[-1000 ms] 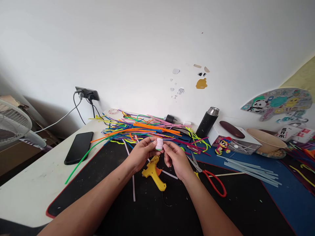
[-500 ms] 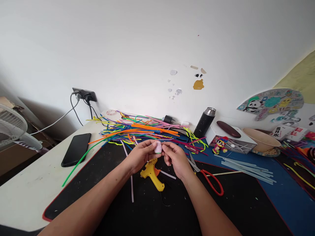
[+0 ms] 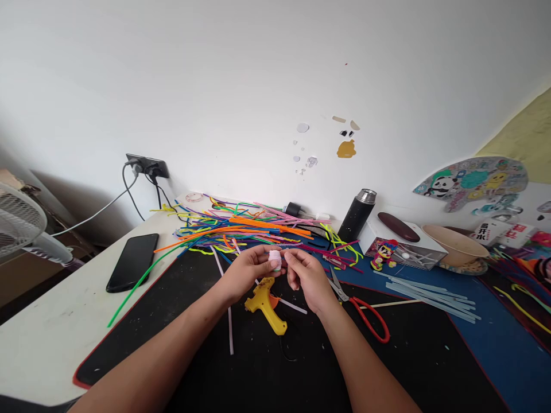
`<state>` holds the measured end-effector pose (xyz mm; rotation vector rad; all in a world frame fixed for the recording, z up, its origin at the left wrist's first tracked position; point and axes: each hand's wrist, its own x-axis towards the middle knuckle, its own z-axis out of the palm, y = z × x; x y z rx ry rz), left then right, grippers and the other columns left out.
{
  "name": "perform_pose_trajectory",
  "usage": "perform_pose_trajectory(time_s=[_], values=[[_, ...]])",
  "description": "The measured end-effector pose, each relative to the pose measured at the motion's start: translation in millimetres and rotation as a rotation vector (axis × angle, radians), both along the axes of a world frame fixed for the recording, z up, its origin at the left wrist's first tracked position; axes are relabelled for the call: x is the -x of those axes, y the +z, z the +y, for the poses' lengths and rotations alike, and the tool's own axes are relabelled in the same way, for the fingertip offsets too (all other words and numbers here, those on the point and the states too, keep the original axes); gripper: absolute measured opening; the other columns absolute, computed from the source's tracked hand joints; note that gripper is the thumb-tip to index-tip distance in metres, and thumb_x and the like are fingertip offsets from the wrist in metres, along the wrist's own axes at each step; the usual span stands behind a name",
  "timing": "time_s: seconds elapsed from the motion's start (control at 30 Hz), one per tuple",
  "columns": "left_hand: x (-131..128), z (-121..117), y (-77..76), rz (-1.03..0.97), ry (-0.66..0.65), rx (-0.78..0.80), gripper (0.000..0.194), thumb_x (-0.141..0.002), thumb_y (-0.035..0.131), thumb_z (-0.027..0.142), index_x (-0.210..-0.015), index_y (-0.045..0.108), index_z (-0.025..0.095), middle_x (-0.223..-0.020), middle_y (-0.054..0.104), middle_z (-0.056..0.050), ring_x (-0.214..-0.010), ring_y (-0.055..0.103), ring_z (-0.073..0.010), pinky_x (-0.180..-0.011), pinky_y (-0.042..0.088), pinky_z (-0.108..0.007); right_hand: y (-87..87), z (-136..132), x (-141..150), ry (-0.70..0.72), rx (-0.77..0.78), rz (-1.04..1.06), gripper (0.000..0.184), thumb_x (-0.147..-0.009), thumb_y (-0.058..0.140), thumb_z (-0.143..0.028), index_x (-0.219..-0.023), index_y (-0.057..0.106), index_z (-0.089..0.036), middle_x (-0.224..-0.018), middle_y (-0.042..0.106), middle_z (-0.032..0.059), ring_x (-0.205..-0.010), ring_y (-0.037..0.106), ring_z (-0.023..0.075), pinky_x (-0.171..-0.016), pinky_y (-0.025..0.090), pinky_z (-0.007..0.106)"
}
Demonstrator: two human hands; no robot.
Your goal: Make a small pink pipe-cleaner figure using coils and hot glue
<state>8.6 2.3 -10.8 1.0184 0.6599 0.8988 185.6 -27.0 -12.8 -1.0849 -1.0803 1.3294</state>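
Note:
Between thumb and fingers, my left hand (image 3: 241, 274) grips a small pale pink roll (image 3: 275, 259) that looks wound from pipe cleaner, with a bit of green at its lower edge. My right hand (image 3: 310, 278) is pinched closed just right of the roll; whatever lies between its fingertips is too small to make out. Below both hands, a yellow hot glue gun (image 3: 269, 312) rests on the black mat (image 3: 185, 338). Red-handled scissors (image 3: 373, 321) lie partly spread to the right of my right wrist.
A heap of coloured pipe cleaners (image 3: 241, 226) spreads behind my hands. Further right stand a black thermos (image 3: 356, 218), a small colourful figure (image 3: 383, 255) and a bowl (image 3: 456, 244), with glue sticks (image 3: 434, 298) in front. A phone (image 3: 132, 263) lies at left, near a fan (image 3: 26, 221).
The view has shifted slightly. My left thumb has moved lower across the pink roll, and the roll has turned a little. My right hand stays pinched beside it.

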Motion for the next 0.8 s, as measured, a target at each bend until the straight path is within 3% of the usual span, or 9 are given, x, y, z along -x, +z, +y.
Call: perform_pose_trajectory(time_s=[0.27,0.53,0.8], values=[[-3.4,-1.0,-4.6,0.069,-0.018,-0.113,0.065,-0.074,0.092,0.037,-0.128,0.065,0.014,-0.099,0.08,-0.01,-0.088,0.075,-0.0219,-0.091,0.056,-0.037,0.4,-1.6,0.4,0.04,-0.019,-0.145,0.041,-0.085,0.074,-0.057,-0.098,0.071,-0.018,-0.049,0.051,-0.0078,-0.039,0.042,0.0093,-0.041,0.033,0.022],[-0.5,-1.0,-0.7,-0.078,-0.024,0.032,0.046,-0.077,0.09,0.042,-0.112,0.079,0.014,-0.107,0.078,-0.014,-0.096,0.074,-0.0247,-0.089,0.06,-0.035,1.8,-0.3,-2.8,0.002,-0.029,-0.063,0.039,-0.084,0.077,-0.054,-0.097,0.073,-0.017,-0.051,0.051,-0.0071,-0.042,0.043,0.0098,-0.041,0.034,0.022],[0.3,0.6,-4.6,-0.166,-0.036,0.136,0.038,-0.076,0.092,0.026,-0.11,0.08,0.015,-0.106,0.078,-0.012,-0.093,0.074,-0.0213,-0.087,0.062,-0.032,3.6,-1.0,-2.2,0.021,-0.004,0.007,0.041,-0.081,0.081,-0.054,-0.098,0.073,-0.017,-0.05,0.05,-0.0074,-0.042,0.042,0.0088,-0.04,0.032,0.021]])
